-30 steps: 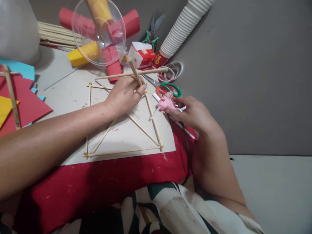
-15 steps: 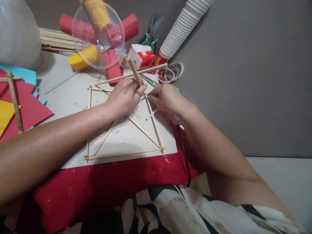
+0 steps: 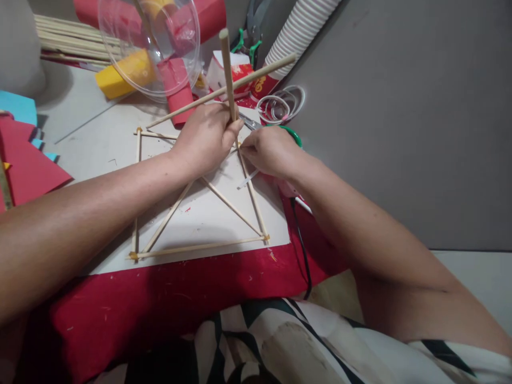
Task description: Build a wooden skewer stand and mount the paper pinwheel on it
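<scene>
The left hand (image 3: 210, 133) grips an upright stick (image 3: 228, 72) by the far-right corner of the stick frame (image 3: 200, 247); the right hand (image 3: 274, 152) bunches its fingers there — whether around anything is hidden. Joining seems underway — the next move calls for steadiness.

The stick frame (image 3: 230, 204) is pale tan, the cloth (image 3: 180, 293) deep red, the scissor handle (image 3: 295, 134) green.

White board (image 3: 204, 226) over red cloth (image 3: 180, 298); stick frame (image 3: 228, 203) apparently flat atop.

Garment (image 3: 276, 333) cream, black, dark green, curved patches; left hand (image 3: 206, 138), right hand (image 3: 274, 152) bare.
</scene>
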Demonstrator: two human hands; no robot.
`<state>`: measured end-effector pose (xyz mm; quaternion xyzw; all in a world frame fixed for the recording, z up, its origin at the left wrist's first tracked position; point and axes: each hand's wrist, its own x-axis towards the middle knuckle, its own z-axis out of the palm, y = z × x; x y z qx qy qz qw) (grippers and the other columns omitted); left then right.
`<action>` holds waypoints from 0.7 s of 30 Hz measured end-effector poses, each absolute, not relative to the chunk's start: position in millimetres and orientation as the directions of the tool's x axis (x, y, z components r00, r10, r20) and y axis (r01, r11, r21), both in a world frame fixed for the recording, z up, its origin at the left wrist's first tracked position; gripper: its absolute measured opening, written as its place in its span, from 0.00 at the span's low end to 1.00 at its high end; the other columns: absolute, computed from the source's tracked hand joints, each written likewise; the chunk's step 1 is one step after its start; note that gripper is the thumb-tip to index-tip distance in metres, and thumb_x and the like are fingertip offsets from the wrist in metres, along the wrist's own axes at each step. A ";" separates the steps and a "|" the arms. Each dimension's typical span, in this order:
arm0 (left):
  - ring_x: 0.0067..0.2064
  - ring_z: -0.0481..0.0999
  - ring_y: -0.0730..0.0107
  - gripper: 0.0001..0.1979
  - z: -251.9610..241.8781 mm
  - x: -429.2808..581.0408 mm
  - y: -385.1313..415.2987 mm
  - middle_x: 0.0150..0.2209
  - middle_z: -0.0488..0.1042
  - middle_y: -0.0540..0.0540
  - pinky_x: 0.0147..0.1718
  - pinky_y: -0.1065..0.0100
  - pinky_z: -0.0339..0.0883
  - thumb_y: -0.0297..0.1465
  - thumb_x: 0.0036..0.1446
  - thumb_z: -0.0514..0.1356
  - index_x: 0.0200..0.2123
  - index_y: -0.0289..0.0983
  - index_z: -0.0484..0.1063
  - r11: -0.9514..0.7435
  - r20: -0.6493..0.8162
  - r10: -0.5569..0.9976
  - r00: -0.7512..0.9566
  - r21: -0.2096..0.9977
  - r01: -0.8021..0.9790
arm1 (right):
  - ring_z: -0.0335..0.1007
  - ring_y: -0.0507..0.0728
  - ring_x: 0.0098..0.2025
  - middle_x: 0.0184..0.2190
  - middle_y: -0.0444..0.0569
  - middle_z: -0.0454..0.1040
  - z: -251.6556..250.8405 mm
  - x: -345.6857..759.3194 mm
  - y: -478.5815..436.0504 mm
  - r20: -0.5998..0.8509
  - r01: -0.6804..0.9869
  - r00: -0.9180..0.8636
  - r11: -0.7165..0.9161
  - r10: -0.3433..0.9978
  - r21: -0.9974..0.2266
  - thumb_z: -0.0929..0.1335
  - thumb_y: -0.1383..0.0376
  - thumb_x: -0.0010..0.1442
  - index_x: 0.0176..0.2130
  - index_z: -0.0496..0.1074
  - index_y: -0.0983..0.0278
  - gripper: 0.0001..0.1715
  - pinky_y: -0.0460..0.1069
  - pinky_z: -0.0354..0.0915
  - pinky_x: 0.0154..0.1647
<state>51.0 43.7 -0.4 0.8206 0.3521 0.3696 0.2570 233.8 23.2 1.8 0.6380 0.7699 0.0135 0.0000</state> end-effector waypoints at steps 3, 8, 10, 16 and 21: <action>0.48 0.76 0.55 0.11 -3.6 51.0 46.1 0.31 0.75 0.43 0.55 0.58 0.65 0.32 0.64 0.54 0.29 0.39 0.70 -0.643 0.457 0.752 0.475 0.669 0.373 | 0.66 0.59 0.30 0.28 0.54 0.77 3.4 231.9 23.4 -0.005 0.981 -0.187 0.187 0.982 0.046 0.64 0.72 0.56 0.27 0.76 0.63 0.13 0.53 0.53 0.32; 0.46 0.78 0.56 0.13 -7.9 46.1 47.5 0.33 0.78 0.43 0.52 0.58 0.68 0.33 0.66 0.52 0.32 0.38 0.73 -0.670 0.484 0.734 0.477 0.632 0.389 | 0.66 0.57 0.28 0.27 0.53 0.78 18.4 229.7 18.3 -0.068 0.970 -0.240 0.242 0.968 0.026 0.65 0.70 0.58 0.27 0.76 0.63 0.12 0.51 0.53 0.30; 0.45 0.78 0.57 0.13 -7.6 44.5 46.3 0.34 0.79 0.42 0.52 0.59 0.68 0.32 0.66 0.52 0.32 0.38 0.73 -0.674 0.479 0.731 0.486 0.618 0.404 | 0.65 0.55 0.26 0.24 0.51 0.76 25.7 230.9 15.8 -0.091 0.971 -0.238 0.236 0.967 -0.026 0.66 0.67 0.60 0.27 0.77 0.63 0.13 0.51 0.53 0.29; 0.48 0.78 0.58 0.12 -6.3 43.5 42.6 0.39 0.80 0.41 0.53 0.61 0.68 0.30 0.66 0.52 0.36 0.36 0.75 -0.688 0.468 0.717 0.517 0.593 0.419 | 0.70 0.56 0.30 0.34 0.53 0.80 30.6 224.1 14.0 0.141 0.906 -0.240 0.273 0.961 -0.323 0.69 0.64 0.57 0.42 0.80 0.66 0.14 0.49 0.61 0.33; 0.48 0.78 0.60 0.12 -3.8 42.9 41.0 0.39 0.80 0.41 0.54 0.63 0.68 0.30 0.66 0.53 0.36 0.36 0.76 -0.664 0.437 0.740 0.512 0.600 0.447 | 0.69 0.54 0.30 0.28 0.48 0.77 17.3 213.7 21.4 0.181 0.794 -0.300 0.351 0.936 -0.497 0.69 0.64 0.55 0.35 0.79 0.67 0.10 0.47 0.61 0.34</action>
